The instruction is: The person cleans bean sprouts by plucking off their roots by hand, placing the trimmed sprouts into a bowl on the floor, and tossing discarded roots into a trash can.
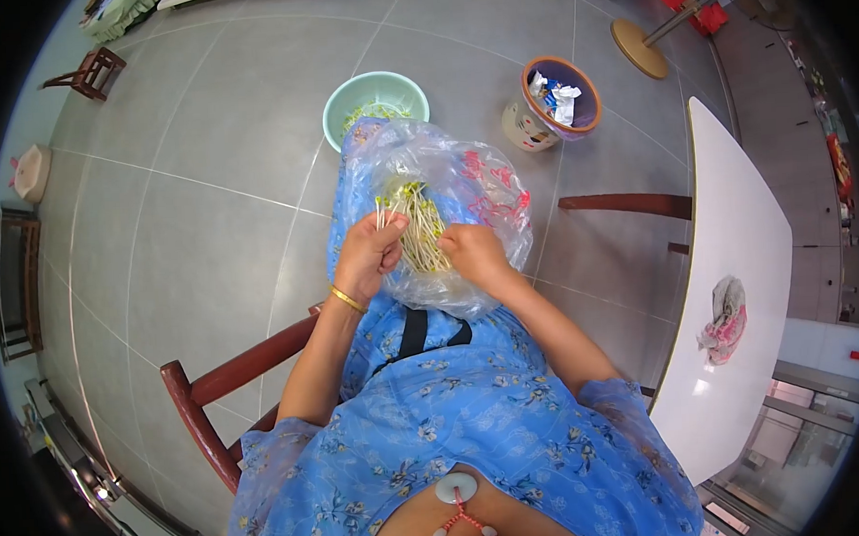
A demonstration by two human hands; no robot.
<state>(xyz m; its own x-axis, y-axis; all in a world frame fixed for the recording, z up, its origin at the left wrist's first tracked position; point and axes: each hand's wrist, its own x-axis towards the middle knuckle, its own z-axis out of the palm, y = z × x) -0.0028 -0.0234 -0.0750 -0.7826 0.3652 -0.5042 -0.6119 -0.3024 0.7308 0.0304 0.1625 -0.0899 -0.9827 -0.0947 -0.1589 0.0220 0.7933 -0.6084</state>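
A clear plastic bag (434, 162) with red print lies open across the lap, holding a heap of bean sprouts (423, 235) with yellow-green heads. My left hand (376, 251), with a gold bangle at the wrist, pinches a few sprouts upright at the heap's left side. At the right edge of the heap is my right hand (474, 255), its fingers curled closed against the sprouts; what they grip is hidden. Beyond the bag, a light green bowl (424, 105) on the floor has some sprouts in it.
A trash bin (529, 122) with paper inside stands beyond the bag to the right. At the right is a white table (733, 192) bearing a crumpled plastic bag (726, 320). A red-brown wooden chair (252, 364) is at the left, a small stool (95, 74) farther off.
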